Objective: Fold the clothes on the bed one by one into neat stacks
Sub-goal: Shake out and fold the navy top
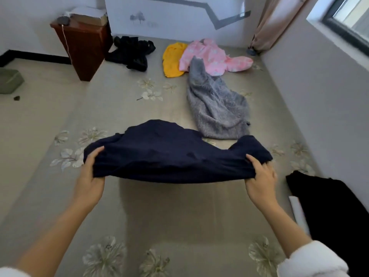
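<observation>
A navy blue garment (169,152) is held up over the middle of the bed (119,108), stretched between both hands. My left hand (90,172) grips its left edge and my right hand (260,176) grips its right edge. Its far part droops toward the sheet and it casts a shadow below. Farther up the bed lie a fuzzy grey garment (217,108), a pink patterned garment (211,54), a yellow garment (172,59) and a crumpled black garment (131,50). Another black garment (331,204) lies at the right edge near me.
A dark red wooden nightstand (83,48) with boxes on top stands left of the headboard. A green item (10,80) sits on the floor at the far left. A wall with a window (351,15) runs close along the bed's right side. A curtain (273,23) hangs in the corner.
</observation>
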Demonstrator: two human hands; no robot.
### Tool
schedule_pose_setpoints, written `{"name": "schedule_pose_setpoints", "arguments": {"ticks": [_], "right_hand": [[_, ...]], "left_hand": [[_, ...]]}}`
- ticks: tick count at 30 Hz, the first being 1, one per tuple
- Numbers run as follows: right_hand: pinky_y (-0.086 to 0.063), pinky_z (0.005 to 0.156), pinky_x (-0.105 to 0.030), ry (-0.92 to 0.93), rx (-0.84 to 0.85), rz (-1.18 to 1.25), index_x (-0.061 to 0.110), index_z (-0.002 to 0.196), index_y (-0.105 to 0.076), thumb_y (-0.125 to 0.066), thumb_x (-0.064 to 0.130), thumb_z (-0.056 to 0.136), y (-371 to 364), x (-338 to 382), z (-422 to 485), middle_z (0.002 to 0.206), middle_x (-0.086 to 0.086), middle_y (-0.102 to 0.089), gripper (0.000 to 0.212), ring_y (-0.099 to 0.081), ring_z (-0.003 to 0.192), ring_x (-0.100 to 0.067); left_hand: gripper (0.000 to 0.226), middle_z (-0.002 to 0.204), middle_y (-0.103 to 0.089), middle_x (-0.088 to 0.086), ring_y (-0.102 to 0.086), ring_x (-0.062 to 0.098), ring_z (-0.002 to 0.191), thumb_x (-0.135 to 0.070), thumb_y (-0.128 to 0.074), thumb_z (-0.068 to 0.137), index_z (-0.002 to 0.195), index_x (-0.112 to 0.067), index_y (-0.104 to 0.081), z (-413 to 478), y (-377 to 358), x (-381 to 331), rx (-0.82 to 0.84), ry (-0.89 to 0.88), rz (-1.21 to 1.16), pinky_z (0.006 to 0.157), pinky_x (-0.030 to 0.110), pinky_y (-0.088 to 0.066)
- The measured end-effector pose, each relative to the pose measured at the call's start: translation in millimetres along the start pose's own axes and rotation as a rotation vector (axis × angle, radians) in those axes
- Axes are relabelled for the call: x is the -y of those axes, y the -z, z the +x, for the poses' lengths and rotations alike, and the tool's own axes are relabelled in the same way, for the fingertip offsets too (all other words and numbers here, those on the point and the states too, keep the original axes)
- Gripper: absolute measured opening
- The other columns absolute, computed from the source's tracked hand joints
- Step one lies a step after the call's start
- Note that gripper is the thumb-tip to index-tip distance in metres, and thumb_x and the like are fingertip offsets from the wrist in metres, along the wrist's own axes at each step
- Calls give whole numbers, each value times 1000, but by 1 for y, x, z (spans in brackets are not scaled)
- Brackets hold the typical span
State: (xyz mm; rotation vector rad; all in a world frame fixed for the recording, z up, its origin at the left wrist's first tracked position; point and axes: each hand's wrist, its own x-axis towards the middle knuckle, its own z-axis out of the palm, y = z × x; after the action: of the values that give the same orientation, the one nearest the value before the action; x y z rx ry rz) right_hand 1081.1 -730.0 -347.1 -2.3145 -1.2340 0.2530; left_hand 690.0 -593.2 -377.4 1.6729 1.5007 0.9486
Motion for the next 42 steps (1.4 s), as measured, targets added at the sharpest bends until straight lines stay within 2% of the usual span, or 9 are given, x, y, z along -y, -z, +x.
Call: {"name": "schedule_pose_setpoints", "arguments": {"ticks": [10,15,18,23,28,31,35,38,42], "right_hand": [[-18,115,-42,-255,530,-354,24,151,-21,-45,23,95,-144,-81,-136,147,-6,-37,60,-21,141,-24],[-22,109,-47,-390,808,-532,26,139,-34,-40,29,95,-180,-97,-183,140,-4,-46,44,-39,129,-24],[-28,101,-43,-381,794,-543,19,124,-44,-45,22,92,-199,-88,-195,128,-4,-46,33,-42,121,-24],[-26,101,-38,-25,640,-392,22,144,-31,-53,19,84,-242,-64,-195,136,4,-39,63,-35,126,-16],[-29,97,-39,-200,810,-228,23,143,-24,-56,18,78,-267,-57,-190,116,4,-53,73,-47,113,-18],[-29,83,-33,-155,931,-163,30,121,-47,-49,12,71,-253,-63,-196,81,14,-53,53,-53,92,-18],[-38,76,-25,-137,1186,-135,29,109,-64,-49,14,74,-233,-95,-220,96,7,-63,41,-57,91,-13],[-42,59,-20,-448,921,183,22,79,-68,-53,3,77,-216,-122,-213,67,7,-64,24,-53,58,0],[-43,59,-31,-753,328,425,16,60,-61,-56,-3,81,-195,-165,-162,49,4,-56,29,-51,51,-11]], "left_hand": [[70,153,-24,22,-14,37,143,7,-50,86,148,-17,-30,-134,-28,166,348,420,482,115,45,-20],[65,151,-32,15,-40,29,132,-13,-43,96,152,-14,-10,-178,-44,206,851,671,620,105,29,-33],[51,125,-45,13,-48,29,112,-23,-52,88,137,-12,-39,-177,-61,200,727,475,928,89,38,-45],[70,137,-39,6,-38,26,123,-22,-63,79,143,-13,-35,-175,-110,185,696,106,749,95,38,-41],[93,128,-37,-2,-44,20,119,-29,-67,78,151,-31,-9,-181,-133,177,685,665,175,105,44,-37],[51,115,-57,-5,-53,18,107,-28,-58,75,124,-41,-52,-191,-123,178,739,727,79,104,47,-36],[41,84,-65,-19,-58,5,91,-10,-47,80,78,-47,-63,-201,-108,183,1157,548,433,98,38,-40],[37,90,-65,-15,-61,4,87,-8,-47,88,83,-42,-60,-194,-124,178,1217,417,502,83,25,-49],[30,117,-53,-8,-51,11,109,-17,-50,93,121,-27,-57,-184,-186,157,868,125,475,92,28,-46]]}}
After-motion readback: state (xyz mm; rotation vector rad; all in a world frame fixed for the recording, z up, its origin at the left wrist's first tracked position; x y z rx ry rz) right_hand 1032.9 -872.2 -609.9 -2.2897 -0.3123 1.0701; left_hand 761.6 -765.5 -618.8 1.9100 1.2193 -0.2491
